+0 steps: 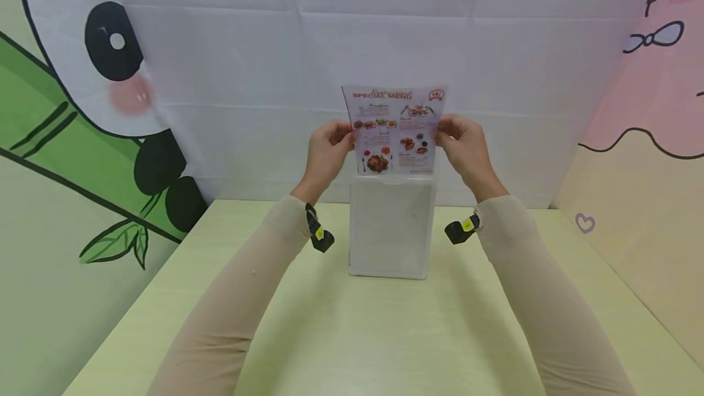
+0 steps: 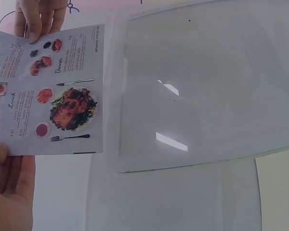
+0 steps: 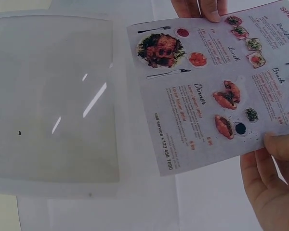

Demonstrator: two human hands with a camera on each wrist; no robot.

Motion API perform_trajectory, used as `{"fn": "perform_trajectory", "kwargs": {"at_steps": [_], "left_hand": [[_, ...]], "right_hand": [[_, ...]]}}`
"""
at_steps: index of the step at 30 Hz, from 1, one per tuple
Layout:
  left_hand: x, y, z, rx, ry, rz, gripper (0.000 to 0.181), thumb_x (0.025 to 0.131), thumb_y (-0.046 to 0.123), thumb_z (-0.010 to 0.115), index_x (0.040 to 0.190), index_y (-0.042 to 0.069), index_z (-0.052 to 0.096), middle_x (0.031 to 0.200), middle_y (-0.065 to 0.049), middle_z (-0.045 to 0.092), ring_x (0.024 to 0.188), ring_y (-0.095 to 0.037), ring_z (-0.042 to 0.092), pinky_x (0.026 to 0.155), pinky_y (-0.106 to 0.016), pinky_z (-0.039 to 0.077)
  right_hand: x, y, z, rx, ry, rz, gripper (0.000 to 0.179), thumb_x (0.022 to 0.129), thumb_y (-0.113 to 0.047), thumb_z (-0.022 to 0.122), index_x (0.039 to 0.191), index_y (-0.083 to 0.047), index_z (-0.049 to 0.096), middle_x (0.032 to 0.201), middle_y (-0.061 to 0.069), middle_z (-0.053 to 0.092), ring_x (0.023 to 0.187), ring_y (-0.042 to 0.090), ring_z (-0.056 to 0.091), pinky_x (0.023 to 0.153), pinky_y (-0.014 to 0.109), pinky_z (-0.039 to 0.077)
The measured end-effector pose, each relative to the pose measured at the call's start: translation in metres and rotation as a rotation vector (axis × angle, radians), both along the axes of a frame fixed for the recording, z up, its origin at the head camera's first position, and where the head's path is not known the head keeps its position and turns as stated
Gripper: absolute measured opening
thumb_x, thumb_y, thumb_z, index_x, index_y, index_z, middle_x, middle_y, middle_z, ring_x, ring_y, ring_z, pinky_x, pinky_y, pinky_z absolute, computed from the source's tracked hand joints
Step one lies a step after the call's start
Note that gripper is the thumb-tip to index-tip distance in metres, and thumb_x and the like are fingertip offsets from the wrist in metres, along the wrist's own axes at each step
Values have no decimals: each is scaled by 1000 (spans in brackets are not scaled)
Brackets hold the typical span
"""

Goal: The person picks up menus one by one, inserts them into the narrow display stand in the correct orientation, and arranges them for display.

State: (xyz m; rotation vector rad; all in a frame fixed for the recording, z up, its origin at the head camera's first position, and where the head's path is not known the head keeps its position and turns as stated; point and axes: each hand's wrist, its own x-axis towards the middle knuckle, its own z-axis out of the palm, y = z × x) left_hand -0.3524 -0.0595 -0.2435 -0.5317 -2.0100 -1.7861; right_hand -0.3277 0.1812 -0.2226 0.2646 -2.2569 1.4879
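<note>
A printed restaurant menu sheet [image 1: 393,130] is held upright between both hands in the head view. My left hand [image 1: 328,154] pinches its left edge with the thumb in front. On the opposite edge my right hand [image 1: 466,150] pinches it the same way. Directly below the sheet stands a clear plastic sign holder [image 1: 391,228] with a pale frame, upright on the table. Both wrist views show a gap between the lower edge of the menu [image 2: 72,53] and the top rim of the holder [image 3: 53,106]. Through the holder's clear front, no printed sheet shows.
The pale yellow table [image 1: 379,335] carries the holder near its back edge. Behind it hangs a creased white cloth [image 1: 231,66]. Cartoon-printed panels [image 1: 71,212] flank the table on both sides. A black wrist camera [image 1: 320,231] sits on each sleeve's cuff.
</note>
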Motion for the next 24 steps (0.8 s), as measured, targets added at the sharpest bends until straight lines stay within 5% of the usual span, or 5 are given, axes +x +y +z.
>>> {"fn": "perform_trajectory", "kwargs": {"at_steps": [24], "left_hand": [[-3, 0, -4, -61, -66, -3, 17, 95, 6, 58, 109, -2, 63, 107, -17, 66, 94, -21, 64, 85, -28, 55]], "right_hand": [[-1, 3, -2, 10, -31, 15, 24, 97, -7, 54, 119, -2, 62, 115, 14, 64, 96, 15, 62, 95, 34, 50]]}}
